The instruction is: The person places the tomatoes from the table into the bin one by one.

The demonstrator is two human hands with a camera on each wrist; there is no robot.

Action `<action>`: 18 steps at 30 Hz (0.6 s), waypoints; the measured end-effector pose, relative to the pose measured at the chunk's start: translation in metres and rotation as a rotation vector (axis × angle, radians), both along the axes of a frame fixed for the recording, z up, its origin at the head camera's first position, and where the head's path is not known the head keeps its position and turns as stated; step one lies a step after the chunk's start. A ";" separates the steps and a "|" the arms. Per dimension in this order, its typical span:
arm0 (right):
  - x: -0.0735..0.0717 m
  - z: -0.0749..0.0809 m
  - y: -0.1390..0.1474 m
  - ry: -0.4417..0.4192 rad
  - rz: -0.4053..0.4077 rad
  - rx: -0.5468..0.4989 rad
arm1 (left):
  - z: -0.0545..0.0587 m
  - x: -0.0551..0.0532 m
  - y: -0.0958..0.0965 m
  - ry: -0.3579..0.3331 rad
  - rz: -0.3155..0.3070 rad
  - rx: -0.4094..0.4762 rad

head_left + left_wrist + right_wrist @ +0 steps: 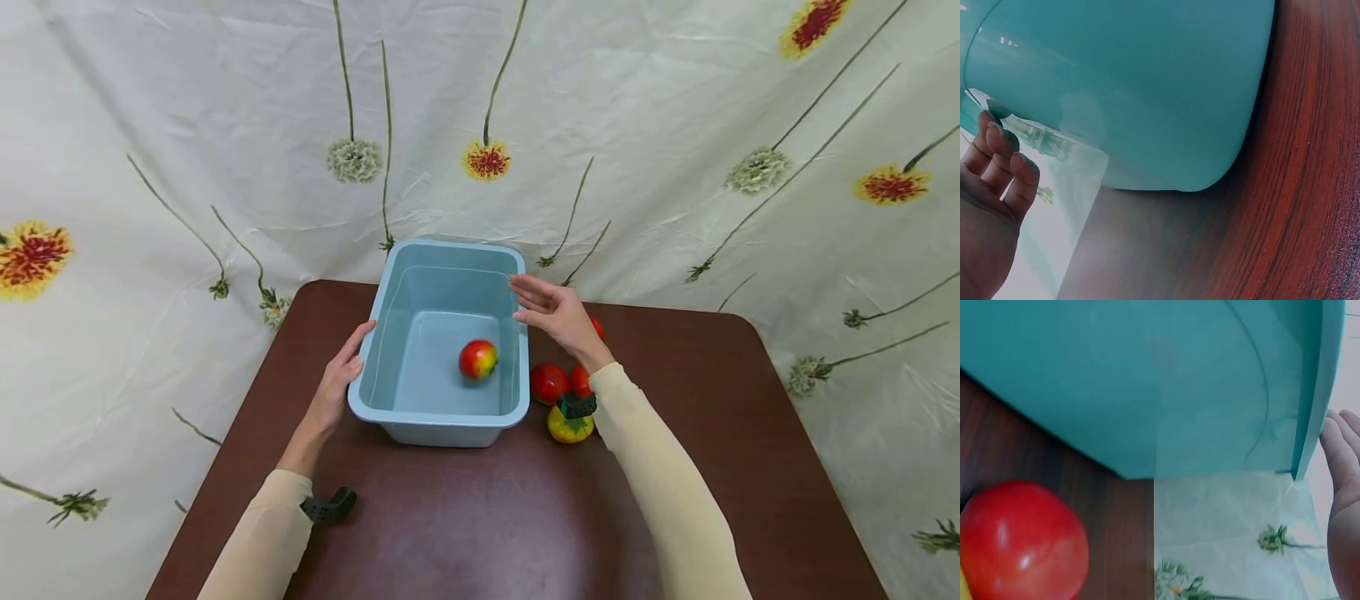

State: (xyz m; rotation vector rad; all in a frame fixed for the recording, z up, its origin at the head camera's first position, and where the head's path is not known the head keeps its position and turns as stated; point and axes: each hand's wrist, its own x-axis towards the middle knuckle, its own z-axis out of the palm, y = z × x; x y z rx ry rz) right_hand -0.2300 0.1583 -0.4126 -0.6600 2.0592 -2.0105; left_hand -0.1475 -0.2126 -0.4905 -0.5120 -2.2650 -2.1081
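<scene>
A light blue plastic bin (pixel 438 418) stands on the table with a red-and-yellow fruit (pixel 477 359) on its floor. My left hand (pixel 339 377) is at the bin's left side, its fingertips right at the rim; the left wrist view shows its fingers (pixel 1004 140) loosely bent beneath that edge. At the opposite side, my right hand (pixel 553 312) has its fingers extended, with the tips by the right rim (pixel 1319 400). Below the right forearm lie a round red fruit (pixel 549 382), another red one (pixel 581 381) and a yellow fruit (pixel 570 427) with a green top.
The dark brown wooden table (pixel 450 517) has a rounded far edge meeting a white flowered cloth (pixel 637 150) that hangs behind it. More red (pixel 597 327) shows just behind the right wrist. A dark strap device (pixel 330 506) sits at the left wrist.
</scene>
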 end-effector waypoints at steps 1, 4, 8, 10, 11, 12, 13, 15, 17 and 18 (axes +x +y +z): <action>0.001 0.000 0.003 -0.013 -0.006 0.000 | 0.000 0.000 0.000 0.000 0.001 0.000; 0.003 -0.002 0.011 -0.044 -0.032 -0.008 | -0.001 0.000 -0.001 0.003 0.008 -0.010; 0.005 -0.008 0.023 -0.055 -0.081 0.003 | -0.001 0.000 0.000 0.002 0.029 -0.027; 0.006 -0.011 0.030 -0.051 -0.104 0.007 | 0.000 0.000 0.001 -0.005 0.039 -0.028; 0.006 -0.012 0.033 -0.049 -0.118 0.012 | 0.000 0.000 0.001 -0.009 0.043 -0.026; 0.006 -0.014 0.037 -0.051 -0.129 0.014 | 0.001 0.000 0.002 -0.012 0.047 -0.023; 0.006 -0.016 0.040 -0.053 -0.143 0.017 | 0.001 0.000 0.002 -0.015 0.048 -0.019; 0.005 -0.020 0.047 -0.063 -0.177 0.018 | 0.002 0.000 0.003 -0.019 0.046 -0.014; 0.005 -0.024 0.053 -0.071 -0.214 0.029 | 0.003 0.000 0.003 -0.018 0.037 -0.010; 0.005 -0.027 0.057 -0.079 -0.232 0.034 | 0.003 0.000 0.003 -0.019 0.033 -0.011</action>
